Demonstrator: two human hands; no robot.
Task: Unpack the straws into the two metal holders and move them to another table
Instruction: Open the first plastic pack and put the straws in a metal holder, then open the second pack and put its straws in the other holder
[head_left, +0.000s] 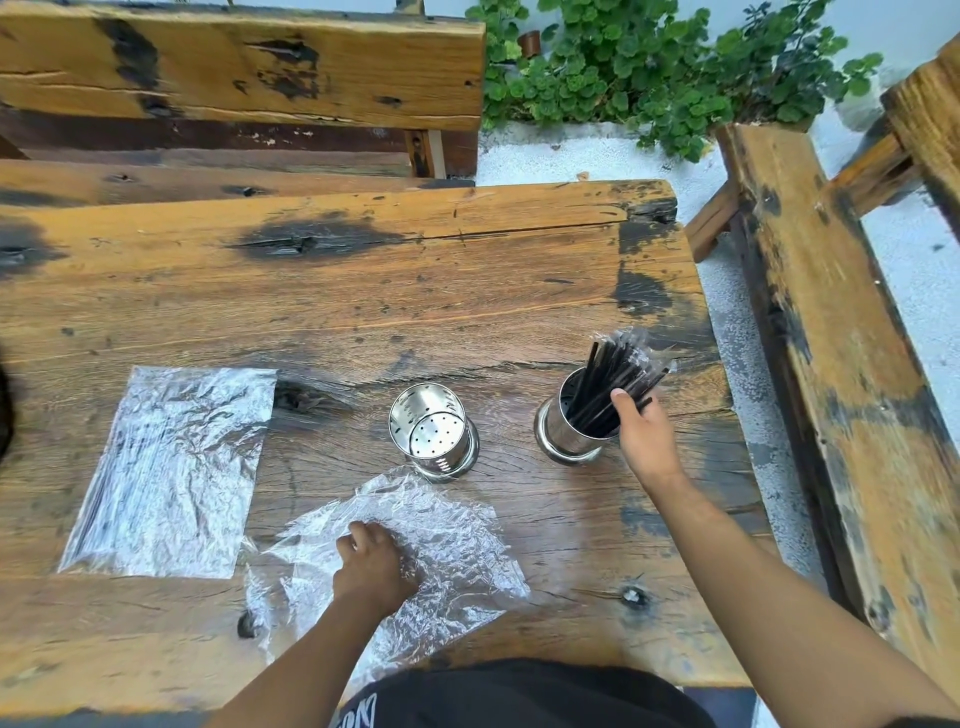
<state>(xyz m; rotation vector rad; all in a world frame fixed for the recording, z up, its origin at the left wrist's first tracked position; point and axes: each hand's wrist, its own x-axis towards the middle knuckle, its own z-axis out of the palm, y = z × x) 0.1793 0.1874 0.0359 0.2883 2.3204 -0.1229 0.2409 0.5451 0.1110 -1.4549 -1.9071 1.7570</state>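
Closest to the camera, the left hand (375, 564) rests fingers curled and knuckles down on an emptied crinkly plastic wrapper (441, 551); can't tell if it's actually pinching it. The right hand (641, 431) has fingers wrapped loosely around a bunch of black straws (610, 382) standing in the right metal holder (563, 439). So roughly halfway, I'd say: the left metal holder (434, 431) is empty, a full straw pack (171, 467) lies unopened on the table (363, 301), and nothing's been carried anywhere.

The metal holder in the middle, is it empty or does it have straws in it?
Empty. The middle holder shows its bare perforated bottom; the black straws stand in the other holder, held by the right hand.
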